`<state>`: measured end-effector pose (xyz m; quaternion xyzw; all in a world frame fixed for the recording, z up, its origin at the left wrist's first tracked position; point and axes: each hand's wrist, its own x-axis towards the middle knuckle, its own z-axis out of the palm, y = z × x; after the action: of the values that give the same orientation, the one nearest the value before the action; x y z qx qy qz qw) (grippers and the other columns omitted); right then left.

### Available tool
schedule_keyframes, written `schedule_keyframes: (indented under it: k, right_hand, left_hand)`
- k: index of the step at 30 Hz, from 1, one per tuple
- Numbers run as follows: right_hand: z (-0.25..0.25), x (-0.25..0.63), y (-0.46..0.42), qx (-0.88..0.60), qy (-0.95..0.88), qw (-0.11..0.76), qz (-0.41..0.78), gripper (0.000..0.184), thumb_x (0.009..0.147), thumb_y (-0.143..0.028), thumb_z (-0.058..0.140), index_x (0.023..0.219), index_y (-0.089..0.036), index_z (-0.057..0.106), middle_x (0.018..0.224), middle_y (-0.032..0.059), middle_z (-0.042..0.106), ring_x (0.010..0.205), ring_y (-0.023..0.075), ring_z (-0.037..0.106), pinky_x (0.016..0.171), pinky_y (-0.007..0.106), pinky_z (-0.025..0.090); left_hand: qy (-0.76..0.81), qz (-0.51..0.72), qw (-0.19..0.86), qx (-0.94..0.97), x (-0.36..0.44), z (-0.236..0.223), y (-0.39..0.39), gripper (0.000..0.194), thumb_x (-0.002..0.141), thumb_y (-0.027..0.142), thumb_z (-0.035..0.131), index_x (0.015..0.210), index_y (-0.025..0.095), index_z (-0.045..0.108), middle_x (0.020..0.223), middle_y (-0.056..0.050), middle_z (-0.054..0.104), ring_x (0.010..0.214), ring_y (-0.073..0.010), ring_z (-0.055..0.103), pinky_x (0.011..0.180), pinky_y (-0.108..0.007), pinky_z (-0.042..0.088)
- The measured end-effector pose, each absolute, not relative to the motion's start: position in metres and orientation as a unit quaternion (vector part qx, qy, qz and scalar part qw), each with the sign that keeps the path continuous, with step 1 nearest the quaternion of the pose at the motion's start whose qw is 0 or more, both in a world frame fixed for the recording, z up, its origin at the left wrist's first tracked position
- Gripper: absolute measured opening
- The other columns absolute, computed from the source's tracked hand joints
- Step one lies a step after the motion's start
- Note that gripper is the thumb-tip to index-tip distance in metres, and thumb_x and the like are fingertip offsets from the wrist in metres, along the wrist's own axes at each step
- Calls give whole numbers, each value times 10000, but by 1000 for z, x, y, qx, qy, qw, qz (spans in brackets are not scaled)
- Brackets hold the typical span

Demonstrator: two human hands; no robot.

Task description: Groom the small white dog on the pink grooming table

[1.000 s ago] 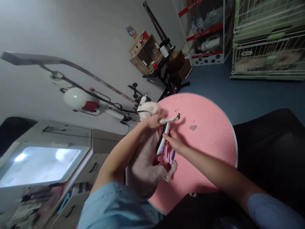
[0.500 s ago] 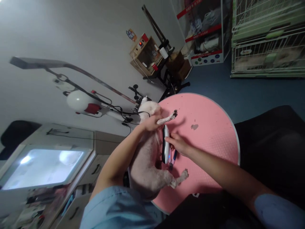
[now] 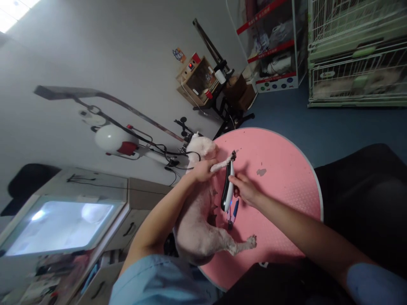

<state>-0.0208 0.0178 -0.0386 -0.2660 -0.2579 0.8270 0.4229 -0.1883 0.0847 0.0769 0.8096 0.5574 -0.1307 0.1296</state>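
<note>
The clipper [image 3: 228, 188] had a smooth, glossy plastic casing. The counter [image 3: 286, 182] had a matt, finely textured surface. The box [image 3: 197, 81] looked wooden; the sleeve [image 3: 155, 277], matt cloth.

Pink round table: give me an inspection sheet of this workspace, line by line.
Surface: pink tabletop, with a grey patch and scattered specks.
Things being worked on: pale-coated animal lying on its side; black-and-white clipper, upper end at the raised forepaw, contact unclear.
Clutter: blue-handled tool lying beside the clipper.
Hands: left hand holds the raised foreleg; right hand has its fingers around the clipper.
Cables: dark cords near the animal's head; where they end is unclear.
Surroundings: wire cages, white cabinet.
</note>
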Motion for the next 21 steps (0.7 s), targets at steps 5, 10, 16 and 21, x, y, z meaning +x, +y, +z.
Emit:
schedule_keyframes:
  k: [5, 10, 16, 21]
  right_hand:
    - [-38, -5, 22, -276, -325, 385, 819, 372, 678, -501, 708, 718, -206, 484, 442, -91, 460, 339, 57, 359, 309, 183, 268]
    - [-31, 3, 25, -320, -278, 395, 815, 289, 758, -430, 653, 745, -206, 471, 447, -104, 444, 334, 56, 348, 308, 180, 255]
    - [-24, 14, 21, -286, -251, 308, 872, 257, 774, -372, 669, 776, -212, 468, 476, -108, 464, 322, 48, 329, 300, 170, 204]
    - [-7, 20, 13, -328, -135, 386, 852, 257, 838, -377, 625, 761, -222, 435, 446, -122, 404, 323, 45, 290, 312, 155, 200]
  left_hand:
    - [553, -182, 51, 812, -185, 70, 79, 195, 857, 346, 501, 886, 184, 606, 813, -58, 666, 732, -194, 603, 663, -283, 398]
    - [542, -218, 16, 811, -173, 63, 80, 224, 909, 336, 425, 941, 197, 597, 885, -90, 695, 801, -235, 642, 684, -311, 409]
    - [564, -272, -32, 779, -142, 70, 77, 215, 888, 252, 437, 1021, 184, 592, 955, -120, 687, 871, -262, 648, 721, -334, 429]
    - [555, -284, -53, 780, -130, 68, 66, 255, 922, 259, 412, 1069, 146, 588, 1008, -155, 682, 960, -278, 633, 822, -367, 421]
